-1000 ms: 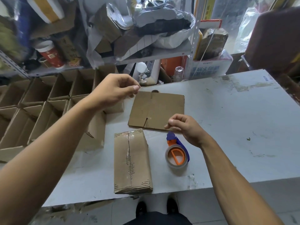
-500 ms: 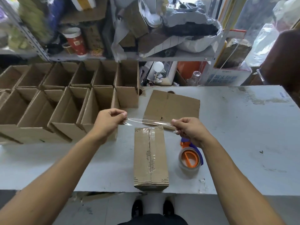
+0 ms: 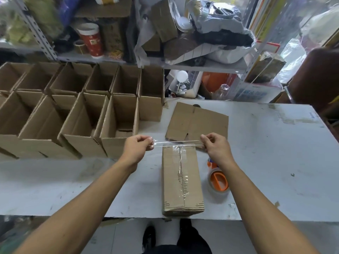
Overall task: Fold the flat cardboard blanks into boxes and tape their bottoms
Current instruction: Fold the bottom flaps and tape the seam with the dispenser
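scuffed white table (image 3: 266,162), cluttered shelves (image 3: 201,66) behind

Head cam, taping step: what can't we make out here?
- Tape strip in the head view: clear film, only its edges show; whether it touches the box is unclear.
- Tape roll: its upper part is hidden behind the right hand and wrist.
- Blank: its near edge is hidden behind the strip and right hand.
- Left hand: fingertips pinching the strip are partly hidden by the fingers themselves.
- Open boxes: the row is cut off by the left edge.

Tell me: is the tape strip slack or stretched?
Stretched: the strip runs straight between the left hand and right hand, above the box.
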